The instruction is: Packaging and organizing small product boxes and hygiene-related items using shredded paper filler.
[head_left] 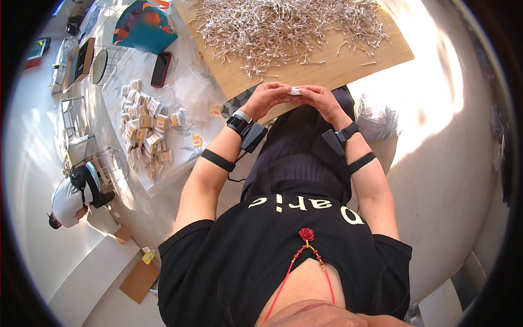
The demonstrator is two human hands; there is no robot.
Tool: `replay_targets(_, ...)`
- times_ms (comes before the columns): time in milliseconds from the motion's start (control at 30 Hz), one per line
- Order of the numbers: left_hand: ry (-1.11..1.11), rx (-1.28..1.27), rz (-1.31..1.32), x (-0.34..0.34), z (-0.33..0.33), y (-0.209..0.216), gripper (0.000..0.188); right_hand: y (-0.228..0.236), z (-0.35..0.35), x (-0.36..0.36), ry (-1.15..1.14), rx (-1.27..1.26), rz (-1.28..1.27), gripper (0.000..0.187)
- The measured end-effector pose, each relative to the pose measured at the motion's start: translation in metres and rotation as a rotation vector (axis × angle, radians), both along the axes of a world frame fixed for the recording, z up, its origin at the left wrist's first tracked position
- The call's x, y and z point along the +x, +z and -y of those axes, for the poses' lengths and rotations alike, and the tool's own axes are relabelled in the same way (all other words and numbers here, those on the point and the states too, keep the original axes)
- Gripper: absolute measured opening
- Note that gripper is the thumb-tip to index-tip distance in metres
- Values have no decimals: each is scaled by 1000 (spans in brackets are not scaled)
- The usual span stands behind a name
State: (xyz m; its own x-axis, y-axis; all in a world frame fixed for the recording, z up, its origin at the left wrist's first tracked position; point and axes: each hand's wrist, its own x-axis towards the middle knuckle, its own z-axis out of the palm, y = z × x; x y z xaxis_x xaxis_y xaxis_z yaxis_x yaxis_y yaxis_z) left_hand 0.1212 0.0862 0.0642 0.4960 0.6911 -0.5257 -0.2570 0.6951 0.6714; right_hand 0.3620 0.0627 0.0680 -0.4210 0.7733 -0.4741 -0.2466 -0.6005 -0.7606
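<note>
My left hand [268, 99] and my right hand [322, 101] meet over my lap at the near edge of a wooden board [400, 52]. Pinched between their fingertips is a small white bundle [295, 91], which looks like cotton swabs; the fingers partly cover it. Both hands are closed on it, one at each end. Just beyond them, a big loose heap of cotton swabs [289, 32] covers much of the board, and a few single swabs lie apart near its front edge.
Left of the board, a plastic-covered table [188, 101] carries a pile of small packets [144, 122], a dark phone [160, 70] and a teal bag [146, 30]. A clear plastic bag [377, 119] sits right of my knee. Another person [73, 196] bends over at far left.
</note>
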Motion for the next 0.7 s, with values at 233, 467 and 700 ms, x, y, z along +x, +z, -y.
replay_targets(233,-27,102,-82,8,-1,2,26,-10,1,6,-17,77,-10,33)
replay_targets(467,31,83,-140,5,1,4,28,-9,-1,-5,-51,66,4,33)
replay_targets(700,15,164,-74,2,6,-1,31,-10,-3,-7,-18,77,-13,31)
